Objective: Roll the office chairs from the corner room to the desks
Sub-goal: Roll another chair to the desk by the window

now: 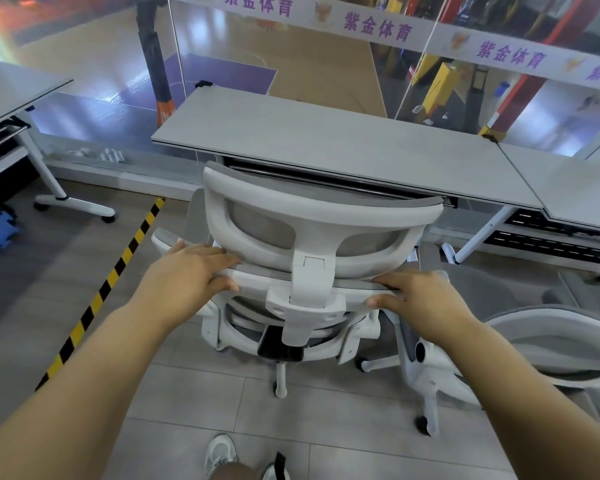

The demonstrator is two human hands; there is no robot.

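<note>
Office chair point(312, 237): white frame, grey mesh back and headrest, seen from behind. It stands on the grey tiled floor point(187, 393) directly in front of you, its headrest right up against the front edge of the grey desk point(326, 140).

Your left hand point(191, 271): it lies on the top edge of the chair back, left of the headrest post, fingers together over the rim and thumb tucked beneath, clamped on the frame.

Your right hand point(416, 299): it grips the same top edge right of the post, fingers together on top, thumb under the rim.

Second chair point(548, 341): same white and grey make, just beside the first on your right, partly behind your right forearm.

Further desks: one adjoining on the right point(582, 188), one well apart on the left point(11, 91), on a white wheeled leg.

Floor tape point(111, 271): yellow and black stripes, running diagonally left of the chair.

Glass partition point(291, 53): behind the desks, with a band of purple characters; a sports court shows beyond.

Your shoe point(219, 455): white, at the bottom edge.
</note>
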